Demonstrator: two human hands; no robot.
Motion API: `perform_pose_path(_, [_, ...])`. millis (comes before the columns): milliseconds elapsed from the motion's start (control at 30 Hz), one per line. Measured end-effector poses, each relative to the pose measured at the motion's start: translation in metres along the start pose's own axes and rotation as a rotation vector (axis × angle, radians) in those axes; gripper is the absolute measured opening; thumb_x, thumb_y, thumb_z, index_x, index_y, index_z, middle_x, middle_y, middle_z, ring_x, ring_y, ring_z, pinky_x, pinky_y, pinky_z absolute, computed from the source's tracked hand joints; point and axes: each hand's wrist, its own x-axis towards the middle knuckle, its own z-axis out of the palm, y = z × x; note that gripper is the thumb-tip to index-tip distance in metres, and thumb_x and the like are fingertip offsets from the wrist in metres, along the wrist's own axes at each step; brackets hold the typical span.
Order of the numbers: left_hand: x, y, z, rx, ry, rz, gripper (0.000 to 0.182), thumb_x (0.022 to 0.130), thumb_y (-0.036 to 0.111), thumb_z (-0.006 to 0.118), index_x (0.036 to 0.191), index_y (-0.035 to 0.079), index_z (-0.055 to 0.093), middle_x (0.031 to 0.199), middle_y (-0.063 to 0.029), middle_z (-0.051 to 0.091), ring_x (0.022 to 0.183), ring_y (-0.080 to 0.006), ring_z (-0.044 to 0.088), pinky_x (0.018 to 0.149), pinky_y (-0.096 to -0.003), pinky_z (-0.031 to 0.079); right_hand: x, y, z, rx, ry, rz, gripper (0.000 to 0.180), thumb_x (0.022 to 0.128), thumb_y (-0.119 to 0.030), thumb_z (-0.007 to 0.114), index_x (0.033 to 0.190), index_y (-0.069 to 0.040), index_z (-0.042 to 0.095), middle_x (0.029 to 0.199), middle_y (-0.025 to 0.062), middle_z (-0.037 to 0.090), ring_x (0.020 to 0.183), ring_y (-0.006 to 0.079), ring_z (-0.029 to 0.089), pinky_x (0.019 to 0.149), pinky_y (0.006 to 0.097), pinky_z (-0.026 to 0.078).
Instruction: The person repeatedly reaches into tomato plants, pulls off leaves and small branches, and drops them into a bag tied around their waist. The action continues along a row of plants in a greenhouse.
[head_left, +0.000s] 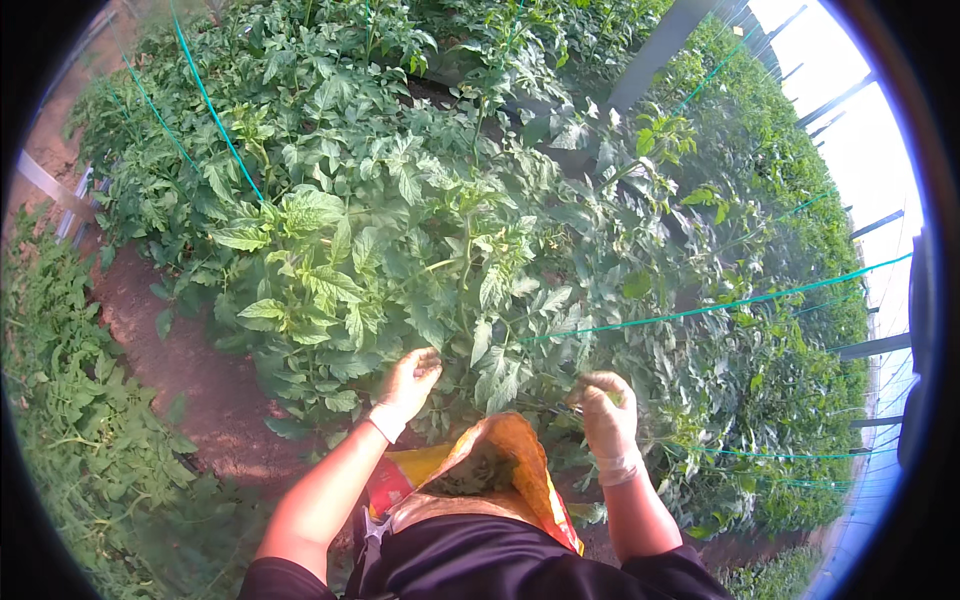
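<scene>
My left hand (411, 384), in a thin pale glove, is at the front of a tomato plant (466, 262) with its fingers curled in. Whether anything is between those fingers I cannot tell. My right hand (609, 416), gloved the same way, is beside lower leaves to the right. Its thumb and fingers bend towards each other, and the fingertips are too blurred to show a held thing. At my waist, between my forearms, hangs a red and yellow bag (529, 450). Its mouth gapes upward, and green leafy pieces (484, 471) lie inside.
Green twine (712, 306) slants across the plants on the right, and another twine (214, 112) rises at the upper left. A grey post (660, 56) stands among the foliage. Bare soil (187, 375) runs between this row and more plants (82, 420) on the left.
</scene>
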Motion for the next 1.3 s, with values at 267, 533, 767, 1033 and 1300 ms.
perform_pose_path(267, [0.107,-0.009,0.045,-0.192,0.219,0.139,0.065,0.087,-0.006,0.058,0.146,0.005,0.035,0.125,-0.0103,0.059,0.093,-0.0171,0.063,0.082,-0.0306,0.051,-0.052,0.003,0.005,-0.259,-0.473,0.557,0.042,0.095,-0.009,0.063,0.133,0.003,0.051,0.12,0.0098,0.062,0.111,0.0136,0.059,0.098,0.0289,0.047])
perform_pose_path(533, [0.12,0.014,0.047,-0.168,-0.095,0.124,0.061,0.084,0.008,0.076,0.139,0.009,0.049,0.122,-0.0067,0.061,0.092,-0.0123,0.06,0.077,-0.0297,0.051,0.011,-0.011,0.032,-0.279,-0.211,-0.008,0.075,0.09,0.0,0.064,0.153,-0.005,0.024,0.104,0.0039,0.057,0.091,0.0115,0.055,0.087,0.0279,0.046])
perform_pose_path(767, [0.117,-0.017,0.055,-0.001,-0.359,0.402,0.049,0.084,0.022,0.074,0.127,0.005,0.057,0.12,-0.0112,0.056,0.106,-0.0247,0.056,0.084,-0.0454,0.051,0.02,-0.006,-0.001,-0.55,-0.062,0.008,0.019,0.097,-0.018,0.061,0.099,0.001,0.066,0.075,0.0023,0.066,0.067,0.0083,0.058,0.066,0.0237,0.045])
perform_pose_path(1033, [0.125,-0.023,0.074,-0.924,-0.606,0.014,0.064,0.092,0.038,0.061,0.139,0.002,0.037,0.143,-0.0142,0.038,0.115,-0.0331,0.055,0.105,-0.047,0.04,0.004,0.028,-0.052,-0.709,0.034,0.061,0.023,0.097,-0.021,0.063,0.095,0.002,0.066,0.075,0.0014,0.065,0.068,0.0064,0.055,0.064,0.0219,0.044])
perform_pose_path(1300, [0.116,-0.027,0.089,-0.584,-0.114,-0.048,0.041,0.086,0.035,0.072,0.106,0.001,0.061,0.098,-0.011,0.062,0.085,-0.0261,0.064,0.076,-0.0362,0.05,0.066,0.074,-0.045,-0.701,0.143,-0.178,0.022,0.097,-0.019,0.059,0.102,0.002,0.062,0.09,0.0093,0.07,0.078,0.0141,0.064,0.069,0.03,0.05])
